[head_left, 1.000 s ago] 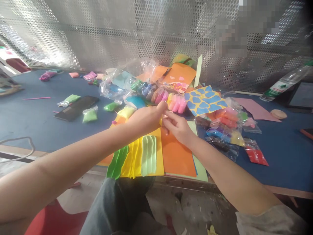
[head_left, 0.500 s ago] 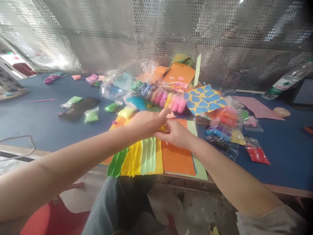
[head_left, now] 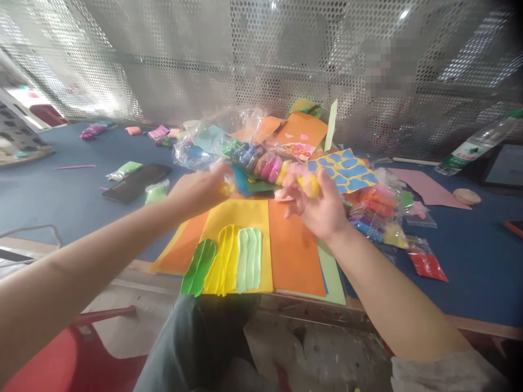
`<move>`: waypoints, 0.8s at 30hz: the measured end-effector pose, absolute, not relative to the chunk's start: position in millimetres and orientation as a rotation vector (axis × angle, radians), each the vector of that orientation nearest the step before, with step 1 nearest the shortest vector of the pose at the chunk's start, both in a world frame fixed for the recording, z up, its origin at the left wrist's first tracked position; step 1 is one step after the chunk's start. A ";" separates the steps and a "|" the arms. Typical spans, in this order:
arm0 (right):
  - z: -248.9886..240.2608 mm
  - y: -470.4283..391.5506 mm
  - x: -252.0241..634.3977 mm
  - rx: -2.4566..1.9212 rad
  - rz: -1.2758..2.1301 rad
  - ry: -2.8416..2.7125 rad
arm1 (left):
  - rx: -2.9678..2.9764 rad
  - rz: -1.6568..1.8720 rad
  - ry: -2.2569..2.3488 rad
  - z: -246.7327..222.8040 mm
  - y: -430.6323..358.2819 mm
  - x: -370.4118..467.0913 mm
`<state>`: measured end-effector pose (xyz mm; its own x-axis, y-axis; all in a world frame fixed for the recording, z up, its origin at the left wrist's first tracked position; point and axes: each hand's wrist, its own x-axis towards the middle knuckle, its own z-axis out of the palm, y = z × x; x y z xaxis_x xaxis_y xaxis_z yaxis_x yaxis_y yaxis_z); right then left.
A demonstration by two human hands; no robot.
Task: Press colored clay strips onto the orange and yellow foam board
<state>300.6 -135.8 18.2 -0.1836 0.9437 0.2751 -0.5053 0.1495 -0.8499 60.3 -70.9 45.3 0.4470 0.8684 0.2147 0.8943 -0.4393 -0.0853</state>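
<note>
My right hand (head_left: 316,204) is raised over the orange sheet (head_left: 296,250), its fingers curled round a lump of yellow clay (head_left: 310,185). To the left, my left hand (head_left: 216,188) is blurred, with something yellow at its fingertips that looks like a clear wrapper with clay. Below the hands lies a yellow sheet (head_left: 237,209), bearing flattened strips of green clay (head_left: 199,268), yellow clay (head_left: 223,261) and pale green clay (head_left: 249,258). Bagged clay (head_left: 269,166) in several colours sits just behind my hands.
A blue-patterned yellow card (head_left: 345,170) and a pile of bagged clay (head_left: 378,204) lie at the right. Further right stand a plastic bottle (head_left: 469,149), tilted, and a red clay packet (head_left: 427,258). A dark board (head_left: 137,182) lies left, before a perforated metal screen (head_left: 183,60).
My hands have parted: the left moved left, the right moved right and up with yellow clay. The clay strips are now uncovered, and the pale yellow packet behind my left hand no longer shows.
</note>
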 end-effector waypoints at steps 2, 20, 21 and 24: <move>16.7 -131.6 300.0 -0.616 1.477 -1.013 | -2.537 -0.185 -1.605 43.6 -69.3 54.5; 4.0 -121.3 305.3 -0.715 1.290 -0.920 | -2.544 -0.508 -1.315 7.2 -57.0 5.3; 3.6 -122.0 304.8 -0.714 1.290 -0.925 | -2.543 -0.520 -1.299 9.6 -60.5 3.7; 0.2 -121.6 303.6 -0.786 1.244 -1.021 | -2.556 -0.572 -1.287 20.7 -79.5 -6.3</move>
